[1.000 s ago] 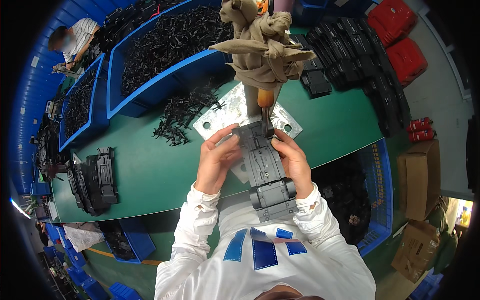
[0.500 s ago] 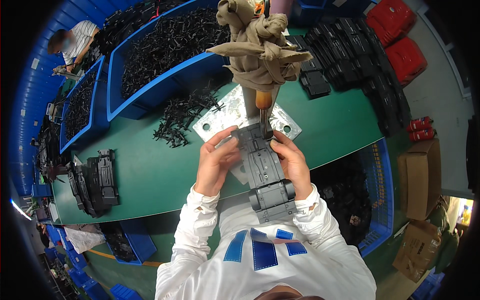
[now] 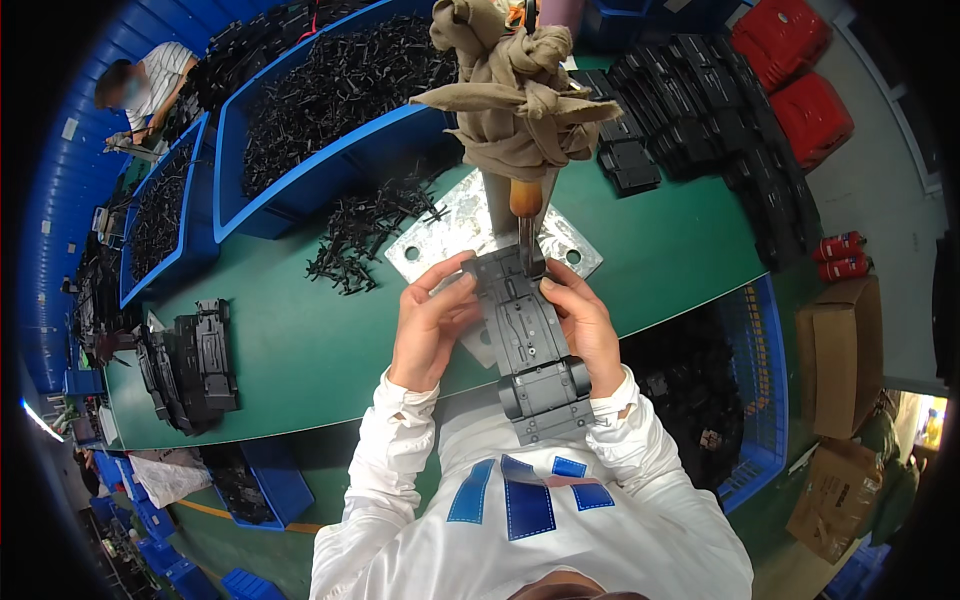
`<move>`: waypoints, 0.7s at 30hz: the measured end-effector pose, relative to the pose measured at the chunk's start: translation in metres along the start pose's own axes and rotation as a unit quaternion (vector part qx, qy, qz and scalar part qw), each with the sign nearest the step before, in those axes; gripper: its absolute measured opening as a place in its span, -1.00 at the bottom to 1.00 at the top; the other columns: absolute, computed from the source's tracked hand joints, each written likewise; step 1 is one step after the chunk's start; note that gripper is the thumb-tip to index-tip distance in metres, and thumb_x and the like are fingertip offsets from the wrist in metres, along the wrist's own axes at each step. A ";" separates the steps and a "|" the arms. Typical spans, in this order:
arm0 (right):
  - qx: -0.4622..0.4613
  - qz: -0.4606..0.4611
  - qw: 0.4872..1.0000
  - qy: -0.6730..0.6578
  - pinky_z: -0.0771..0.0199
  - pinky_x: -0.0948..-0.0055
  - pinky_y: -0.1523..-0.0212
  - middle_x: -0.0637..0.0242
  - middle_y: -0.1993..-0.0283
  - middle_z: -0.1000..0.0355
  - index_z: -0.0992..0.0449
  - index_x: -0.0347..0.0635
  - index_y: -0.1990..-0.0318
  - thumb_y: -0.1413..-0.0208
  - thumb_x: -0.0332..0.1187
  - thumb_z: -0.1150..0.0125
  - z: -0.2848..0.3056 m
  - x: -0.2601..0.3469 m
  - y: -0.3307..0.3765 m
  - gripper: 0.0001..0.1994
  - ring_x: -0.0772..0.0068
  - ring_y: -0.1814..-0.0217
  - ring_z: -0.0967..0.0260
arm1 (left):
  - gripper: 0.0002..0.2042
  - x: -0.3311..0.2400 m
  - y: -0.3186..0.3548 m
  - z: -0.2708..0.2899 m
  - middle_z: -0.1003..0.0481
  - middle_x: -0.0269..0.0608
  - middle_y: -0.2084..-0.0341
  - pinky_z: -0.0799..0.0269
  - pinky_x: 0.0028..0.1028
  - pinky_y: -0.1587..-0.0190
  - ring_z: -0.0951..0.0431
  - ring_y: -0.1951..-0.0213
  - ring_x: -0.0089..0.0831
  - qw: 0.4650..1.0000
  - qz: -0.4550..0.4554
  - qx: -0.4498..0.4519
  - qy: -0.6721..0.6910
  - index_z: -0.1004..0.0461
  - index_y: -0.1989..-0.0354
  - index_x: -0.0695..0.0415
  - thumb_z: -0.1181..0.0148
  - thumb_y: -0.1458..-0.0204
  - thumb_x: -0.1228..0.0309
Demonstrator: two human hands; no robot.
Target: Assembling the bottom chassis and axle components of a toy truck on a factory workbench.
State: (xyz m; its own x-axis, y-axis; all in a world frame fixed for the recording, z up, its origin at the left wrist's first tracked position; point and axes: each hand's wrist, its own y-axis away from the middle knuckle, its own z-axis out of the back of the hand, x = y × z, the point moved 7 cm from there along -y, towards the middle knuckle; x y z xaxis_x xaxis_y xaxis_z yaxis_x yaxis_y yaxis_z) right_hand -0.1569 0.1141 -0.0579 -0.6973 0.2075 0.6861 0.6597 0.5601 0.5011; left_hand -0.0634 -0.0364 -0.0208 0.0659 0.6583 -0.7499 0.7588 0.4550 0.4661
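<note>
Between my two hands is a long black plastic chassis-like part [image 3: 528, 335] with a broad, rounded lower end. My left hand [image 3: 432, 325] grips its far left edge between thumb and fingers. On the far right edge, my right hand [image 3: 583, 330] has its thumb on top and fingers at the side. A metal rod with an orange-brown collar [image 3: 525, 198] comes down onto the part's far end beside my right thumb; whether it touches cannot be made out. Tan cloth [image 3: 525, 100] is knotted around the tool above. Beneath lies a shiny metal base plate [image 3: 440, 235].
Small black plastic pieces lie in a pile [image 3: 365, 230] on the green table [image 3: 300, 340]. More fill a blue bin [image 3: 230, 205] behind. Black parts stand at left [image 3: 190, 370] and are stacked at far right [image 3: 690, 110]. A blue crate [image 3: 765, 400] sits below the right edge.
</note>
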 end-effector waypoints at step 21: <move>-0.003 -0.014 1.000 -0.005 -0.34 0.43 -0.15 0.14 -0.10 -0.39 -0.16 -0.38 -0.34 -0.16 -0.33 -0.21 0.002 -0.005 0.006 -0.37 0.35 -0.11 -0.36 | -0.60 -0.001 0.008 0.000 -0.42 -0.50 0.53 -0.38 -0.65 0.40 -0.41 0.50 -0.72 0.999 0.029 -0.017 -0.039 -0.42 -0.16 0.20 -0.20 -0.14 0.43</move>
State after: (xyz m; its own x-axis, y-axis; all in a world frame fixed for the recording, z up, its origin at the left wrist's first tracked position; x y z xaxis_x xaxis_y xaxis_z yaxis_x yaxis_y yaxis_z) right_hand -0.1503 0.1180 -0.0589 -0.7182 0.1998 0.6666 0.6417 0.5607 0.5233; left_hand -0.0576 -0.0341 -0.0163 0.1609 0.6363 -0.7545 0.7298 0.4380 0.5250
